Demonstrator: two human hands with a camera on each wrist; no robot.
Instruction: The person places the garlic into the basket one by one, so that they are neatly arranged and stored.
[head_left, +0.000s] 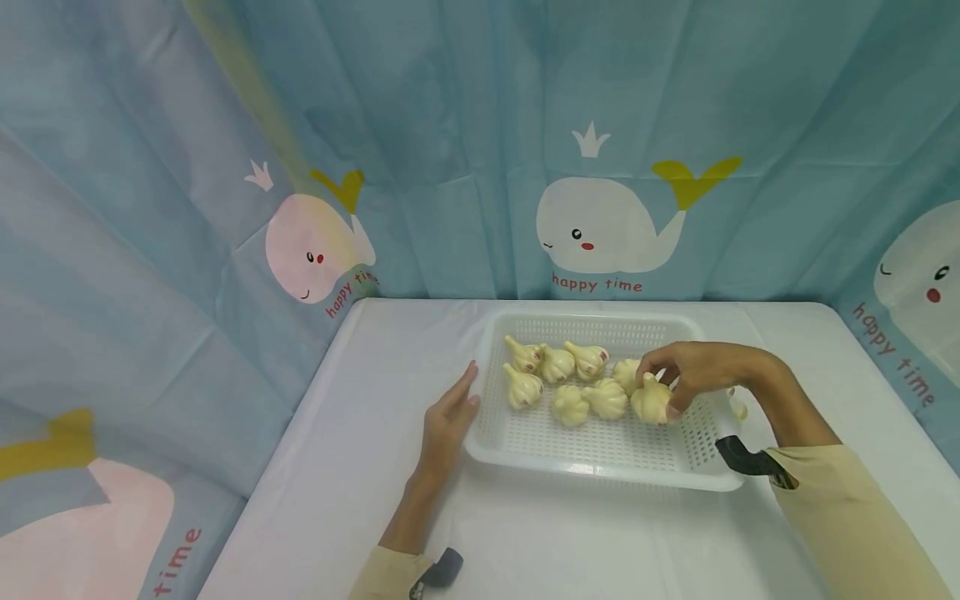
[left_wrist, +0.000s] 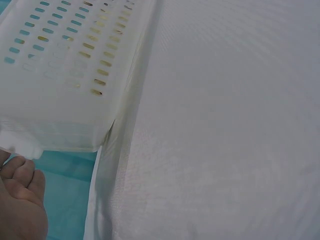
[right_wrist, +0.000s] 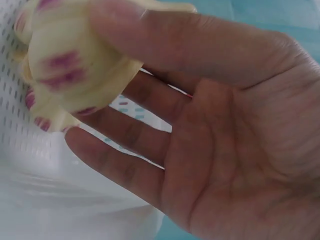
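Note:
A white plastic basket [head_left: 592,469] holds several garlic bulbs [head_left: 522,387], pale cream in the head view, with purple patches in the right wrist view. Over the basket's right part, my right hand [head_left: 697,367] pinches one garlic bulb [head_left: 652,402] between thumb and fingers. In the right wrist view that garlic bulb [right_wrist: 70,65] sits at the thumb tip, the palm facing the camera. At the basket's left side is my left hand [head_left: 447,417], its fingers extended along the rim; whether it presses the rim is unclear. The left wrist view shows it [left_wrist: 22,200] below the basket corner.
Another garlic bulb [head_left: 738,407] lies outside the basket on the right, partly hidden by my right wrist. A white cloth covers the table [head_left: 360,400]. Blue curtains [head_left: 450,150] with whale prints hang behind and at both sides.

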